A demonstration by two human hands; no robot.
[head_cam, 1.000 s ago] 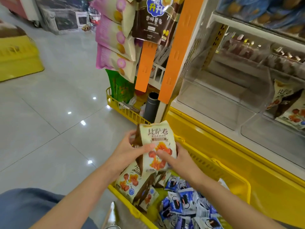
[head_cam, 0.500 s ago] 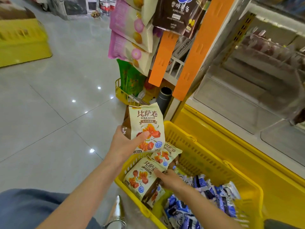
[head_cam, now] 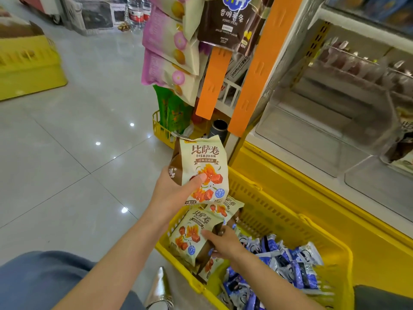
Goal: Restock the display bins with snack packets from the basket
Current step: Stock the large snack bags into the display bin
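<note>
Snack packet in left hand reads BISAJUAN.

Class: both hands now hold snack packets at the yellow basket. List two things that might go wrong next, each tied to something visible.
1. The left hand pinches the raised packet low down, over the basket edge; it may slip to the floor.
2. The right hand grips a lower packet among loose ones; lifting may drag neighbours out.
</note>
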